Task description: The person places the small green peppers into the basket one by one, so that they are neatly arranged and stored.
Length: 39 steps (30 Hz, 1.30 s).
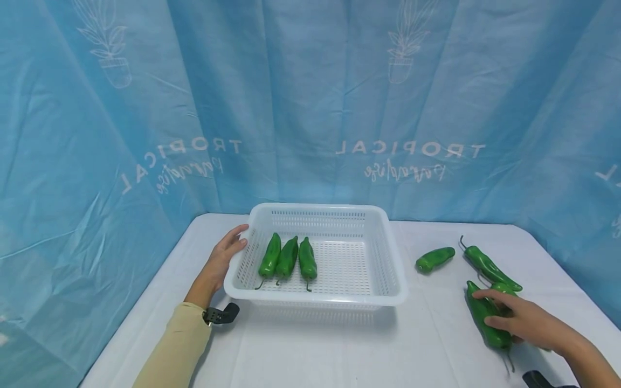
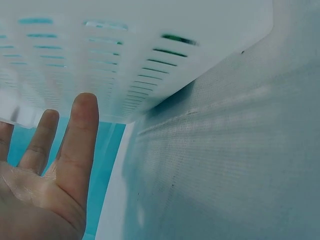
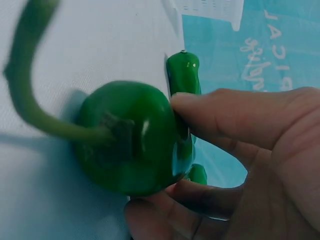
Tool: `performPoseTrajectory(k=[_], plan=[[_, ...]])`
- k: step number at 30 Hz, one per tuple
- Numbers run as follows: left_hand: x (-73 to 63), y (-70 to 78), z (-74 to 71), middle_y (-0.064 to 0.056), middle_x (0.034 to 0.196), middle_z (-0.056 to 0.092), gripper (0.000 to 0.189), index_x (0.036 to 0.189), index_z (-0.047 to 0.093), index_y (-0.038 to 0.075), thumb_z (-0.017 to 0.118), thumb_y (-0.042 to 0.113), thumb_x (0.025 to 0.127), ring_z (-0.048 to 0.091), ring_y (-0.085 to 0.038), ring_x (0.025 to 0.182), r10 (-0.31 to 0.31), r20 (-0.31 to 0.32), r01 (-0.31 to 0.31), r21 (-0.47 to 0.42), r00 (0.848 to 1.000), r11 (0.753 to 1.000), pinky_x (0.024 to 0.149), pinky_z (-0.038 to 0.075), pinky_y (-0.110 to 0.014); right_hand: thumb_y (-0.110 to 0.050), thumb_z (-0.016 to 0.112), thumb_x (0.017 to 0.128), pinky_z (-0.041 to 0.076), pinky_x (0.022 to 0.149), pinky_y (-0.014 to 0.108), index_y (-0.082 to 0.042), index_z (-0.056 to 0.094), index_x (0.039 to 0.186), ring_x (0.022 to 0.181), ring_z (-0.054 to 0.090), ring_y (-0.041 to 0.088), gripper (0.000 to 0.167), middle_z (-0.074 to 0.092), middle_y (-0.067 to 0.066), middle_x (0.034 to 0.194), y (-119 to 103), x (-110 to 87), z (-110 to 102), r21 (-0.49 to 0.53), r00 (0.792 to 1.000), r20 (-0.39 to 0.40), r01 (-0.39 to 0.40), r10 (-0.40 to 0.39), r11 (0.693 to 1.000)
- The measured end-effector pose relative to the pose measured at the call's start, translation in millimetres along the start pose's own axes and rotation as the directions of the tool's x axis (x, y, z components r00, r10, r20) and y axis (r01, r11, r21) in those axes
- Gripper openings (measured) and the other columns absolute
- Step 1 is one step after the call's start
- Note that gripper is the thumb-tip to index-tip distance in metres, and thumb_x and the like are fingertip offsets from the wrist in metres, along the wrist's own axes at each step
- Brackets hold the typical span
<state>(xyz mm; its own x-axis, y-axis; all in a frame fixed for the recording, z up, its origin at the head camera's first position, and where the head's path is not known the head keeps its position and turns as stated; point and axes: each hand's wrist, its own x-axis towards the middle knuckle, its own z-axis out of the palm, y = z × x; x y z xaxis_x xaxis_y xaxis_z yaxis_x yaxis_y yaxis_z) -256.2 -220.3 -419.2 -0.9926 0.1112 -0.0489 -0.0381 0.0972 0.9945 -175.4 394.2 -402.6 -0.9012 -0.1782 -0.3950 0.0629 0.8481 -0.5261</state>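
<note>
A white plastic basket [image 1: 317, 299] with slotted sides stands on the white-covered table. Three green peppers [image 1: 308, 258] lie side by side in its left part. My left hand [image 1: 227, 253] touches the basket's left side near the far corner; in the left wrist view its fingers [image 2: 80, 135] look straight against the slotted wall. At the right, my right hand [image 1: 533, 320] holds a long green pepper [image 1: 477, 307] between thumb and fingers. This pepper [image 3: 122, 145] appears close up, stem toward the camera. Another pepper [image 1: 504, 289] is partly hidden behind the hand.
One green pepper [image 1: 435, 260] lies right of the basket. A thinner one with a curved stem [image 1: 490, 268] lies farther right, beyond the right hand. A blue printed curtain [image 1: 310, 108] hangs behind the table and along both sides.
</note>
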Motion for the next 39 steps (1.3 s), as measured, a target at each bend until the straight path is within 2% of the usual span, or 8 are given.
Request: performPoseTrajectory(k=[6, 9, 20, 24, 27, 33, 36, 39], plan=[[-0.8, -0.3, 0.7, -0.007, 0.168, 0.017, 0.059, 0.156, 0.025, 0.026, 0.047, 0.038, 0.103, 0.036, -0.042, 0.146, 0.0, -0.002, 0.0, 0.003, 1.0, 1.0, 0.108, 0.046, -0.055, -0.033, 0.07, 0.091, 0.055, 0.063, 0.036, -0.003, 0.043, 0.143, 0.087, 0.054, 0.021, 0.066, 0.053, 0.012, 0.103, -2, -0.1, 1, 0.021, 1.0, -0.02, 0.0, 0.0, 1.0], [-0.5, -0.7, 0.3, -0.006, 0.167, 0.018, 0.058, 0.156, 0.025, 0.027, 0.047, 0.039, 0.103, 0.037, -0.041, 0.146, 0.002, -0.005, -0.002, 0.003, 1.0, 1.0, 0.108, 0.046, -0.056, -0.031, 0.07, 0.091, 0.054, 0.062, 0.035, -0.002, 0.043, 0.143, 0.085, 0.054, 0.02, 0.066, 0.052, 0.011, 0.101, -2, 0.0, 1, 0.041, 1.0, -0.02, -0.001, 0.002, 0.999], [0.4, -0.7, 0.5, -0.006, 0.167, 0.021, 0.058, 0.156, 0.026, 0.026, 0.047, 0.038, 0.103, 0.038, -0.04, 0.146, 0.006, -0.01, -0.006, -0.007, 1.0, 1.0, 0.109, 0.044, -0.056, -0.033, 0.069, 0.092, 0.057, 0.067, 0.038, -0.003, 0.042, 0.143, 0.096, 0.056, 0.026, 0.066, 0.053, 0.025, 0.117, -4, 1.2, 2, 0.046, 1.0, -0.016, -0.003, 0.004, 0.999], [0.5, -1.9, 1.2, -0.006, 0.166, 0.021, 0.058, 0.156, 0.026, 0.026, 0.047, 0.038, 0.103, 0.038, -0.04, 0.146, 0.005, -0.009, -0.005, -0.012, 1.0, 1.0, 0.11, 0.044, -0.056, -0.03, 0.066, 0.094, 0.056, 0.069, 0.037, -0.002, 0.04, 0.145, 0.101, 0.056, 0.031, 0.064, 0.05, 0.035, 0.126, -4, -1.3, 2, 0.075, 1.0, -0.005, 0.012, -0.012, 0.997], [0.3, -2.5, 1.8, -0.006, 0.166, 0.021, 0.059, 0.156, 0.026, 0.026, 0.047, 0.038, 0.103, 0.038, -0.04, 0.145, 0.006, -0.01, -0.006, -0.009, 1.0, 1.0, 0.109, 0.045, -0.056, -0.028, 0.066, 0.095, 0.057, 0.069, 0.038, -0.002, 0.04, 0.146, 0.102, 0.057, 0.03, 0.063, 0.049, 0.036, 0.129, -7, -4.1, 3, 0.102, 1.0, -0.005, 0.023, -0.022, 0.994], [0.2, -4.1, 1.1, -0.007, 0.166, 0.022, 0.06, 0.156, 0.026, 0.026, 0.048, 0.039, 0.102, 0.039, -0.041, 0.145, 0.006, -0.004, -0.006, -0.014, 1.0, 1.0, 0.108, 0.047, -0.055, -0.029, 0.065, 0.095, 0.053, 0.06, 0.031, -0.002, 0.038, 0.146, 0.086, 0.057, 0.012, 0.063, 0.054, 0.023, 0.126, -15, -14.5, 9, 0.115, 0.994, -0.045, 0.101, -0.096, 0.988], [0.5, -4.0, 0.9, -0.008, 0.165, 0.023, 0.059, 0.156, 0.026, 0.027, 0.048, 0.038, 0.103, 0.039, -0.04, 0.144, 0.007, -0.006, -0.008, -0.012, 1.0, 1.0, 0.108, 0.047, -0.055, -0.03, 0.063, 0.097, 0.049, 0.057, 0.028, -0.001, 0.039, 0.146, 0.08, 0.053, 0.002, 0.062, 0.052, 0.023, 0.13, -17, -21.5, 13, 0.089, 0.985, -0.069, 0.164, -0.158, 0.982], [0.7, -2.9, 0.8, -0.008, 0.165, 0.024, 0.059, 0.156, 0.026, 0.027, 0.048, 0.038, 0.103, 0.039, -0.041, 0.144, 0.011, -0.015, -0.011, -0.006, 1.0, 1.0, 0.108, 0.047, -0.055, -0.031, 0.064, 0.096, 0.049, 0.059, 0.025, -0.002, 0.041, 0.145, 0.082, 0.054, -0.003, 0.061, 0.05, 0.024, 0.135, -20, -25.0, 16, 0.042, 0.981, -0.09, 0.174, -0.169, 0.984]])
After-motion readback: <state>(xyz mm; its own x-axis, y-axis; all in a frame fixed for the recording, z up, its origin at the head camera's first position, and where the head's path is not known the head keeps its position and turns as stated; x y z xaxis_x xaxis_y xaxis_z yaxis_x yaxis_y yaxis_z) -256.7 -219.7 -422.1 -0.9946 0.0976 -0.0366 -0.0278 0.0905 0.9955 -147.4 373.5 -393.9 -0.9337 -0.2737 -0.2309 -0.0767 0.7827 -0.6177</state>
